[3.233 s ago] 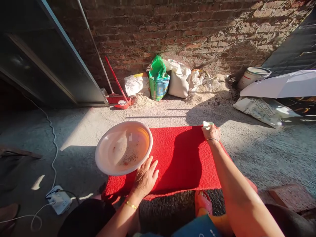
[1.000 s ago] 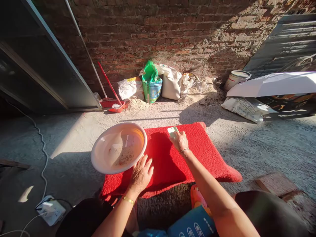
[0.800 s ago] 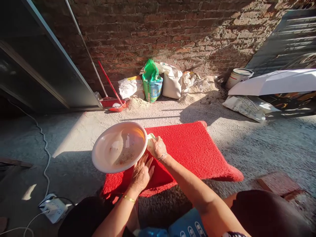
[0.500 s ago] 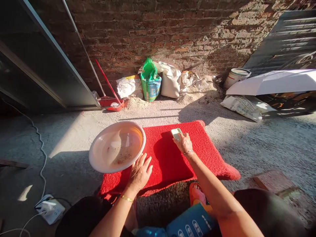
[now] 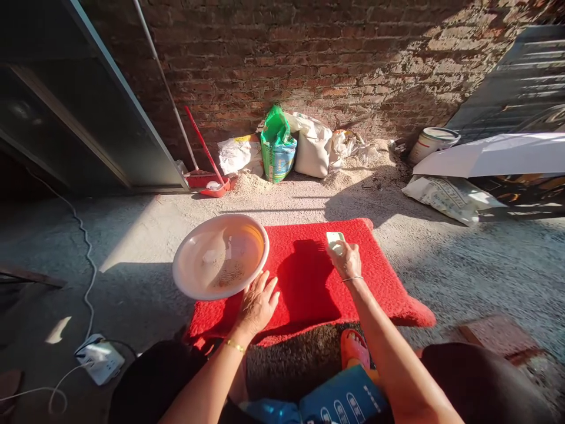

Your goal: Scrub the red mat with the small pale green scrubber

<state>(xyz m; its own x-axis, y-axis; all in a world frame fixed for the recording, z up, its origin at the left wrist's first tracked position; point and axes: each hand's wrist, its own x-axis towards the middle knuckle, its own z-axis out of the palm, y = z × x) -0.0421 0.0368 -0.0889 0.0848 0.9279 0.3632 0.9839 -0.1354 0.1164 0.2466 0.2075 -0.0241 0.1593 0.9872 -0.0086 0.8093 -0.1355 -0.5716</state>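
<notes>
A thick red textured cloth (image 5: 304, 277) is spread out in front of me, with strong shadows across it. My right hand (image 5: 347, 261) is closed around a pale green scrub brush (image 5: 335, 241) over the cloth's far right part. My left hand (image 5: 257, 301) lies flat on the cloth with its fingers stretched out, close to the rim of a pale basin (image 5: 188, 280). The basin sits on the left end of the cloth. Clear water and some grit or sediment show inside it. Whether my left fingertips touch the basin I cannot tell.
Several sacks (image 5: 279, 156) stand against a brick wall, left of them a red dustpan (image 5: 217, 188). At left a power strip (image 5: 100, 360) and its cable lie on the floor. A brick (image 5: 498, 338) lies at right. A blue printed bag (image 5: 339, 397) is near my legs.
My right hand has moved the scrub brush a little to the right across the cloth. The left hand stays in place by the basin. The view has turned slightly left.
</notes>
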